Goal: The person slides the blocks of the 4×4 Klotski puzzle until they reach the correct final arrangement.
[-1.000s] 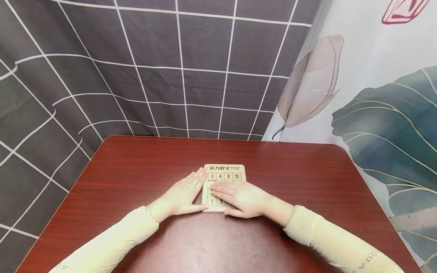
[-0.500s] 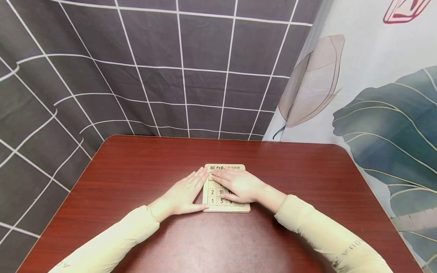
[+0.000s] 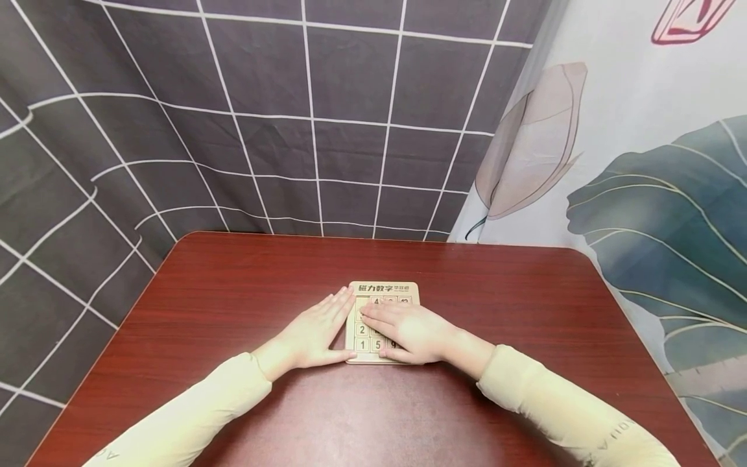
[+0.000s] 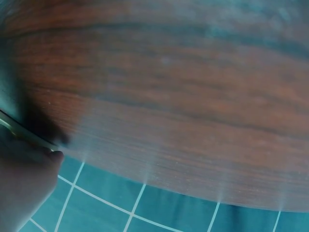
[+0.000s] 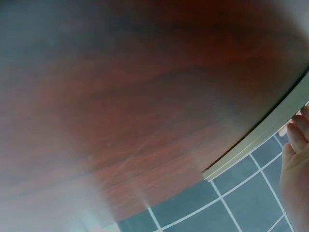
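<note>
Bench (image 3: 274,266): glossy; puzzle board (image 3: 366,357) could skid if left hand (image 3: 315,331) slackens.
Left hand: fingers straight against board's left edge, gripping nothing.
Right hand (image 3: 414,331): laid over tiles (image 3: 362,345), no grasp; off-axis push could jam one.
Puzzle board: on bench, under right hand; cream, rounded corners, dark header lettering.
Tiles: framed black numerals; top-left slot (image 3: 362,301) looks bare.

Table (image 3: 496,279): red-brown, wood grain, rounded far corners, across 6 o'clock, glare low at 6. Dark curtain (image 3: 350,71): white grid, from 8 round to 1. White curtain (image 3: 630,84), 2 to 4: pinkish petal (image 3: 537,136) and, farther out, red mark (image 3: 691,24) at 2; veined teal leaf (image 3: 671,214) at 3.
</note>
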{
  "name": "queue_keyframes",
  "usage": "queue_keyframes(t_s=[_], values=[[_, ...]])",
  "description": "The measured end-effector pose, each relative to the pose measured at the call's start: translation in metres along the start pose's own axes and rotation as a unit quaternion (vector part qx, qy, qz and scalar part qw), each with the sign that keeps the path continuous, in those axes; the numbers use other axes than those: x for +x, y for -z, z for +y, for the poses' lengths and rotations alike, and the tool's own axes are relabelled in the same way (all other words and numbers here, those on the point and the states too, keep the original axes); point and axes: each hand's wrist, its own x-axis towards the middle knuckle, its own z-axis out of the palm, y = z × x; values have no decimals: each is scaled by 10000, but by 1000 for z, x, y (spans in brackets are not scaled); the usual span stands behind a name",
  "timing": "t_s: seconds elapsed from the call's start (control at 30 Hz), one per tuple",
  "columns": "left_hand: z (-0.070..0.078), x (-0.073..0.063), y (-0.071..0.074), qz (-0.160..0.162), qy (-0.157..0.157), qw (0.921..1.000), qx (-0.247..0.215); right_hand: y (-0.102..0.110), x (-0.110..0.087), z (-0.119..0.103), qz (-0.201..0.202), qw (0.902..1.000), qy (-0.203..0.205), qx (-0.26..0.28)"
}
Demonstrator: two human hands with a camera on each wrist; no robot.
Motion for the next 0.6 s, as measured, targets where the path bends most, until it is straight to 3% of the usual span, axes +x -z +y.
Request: queue_keyframes(t_s=[0.27, 0.6], values=[[0, 0, -1, 0, -28, 10000, -3, 3, -9, 6, 165, 9997, -83, 171], [0, 1, -1, -6, -19, 10000, 52, 1, -14, 22, -11, 9986, -503, 159]])
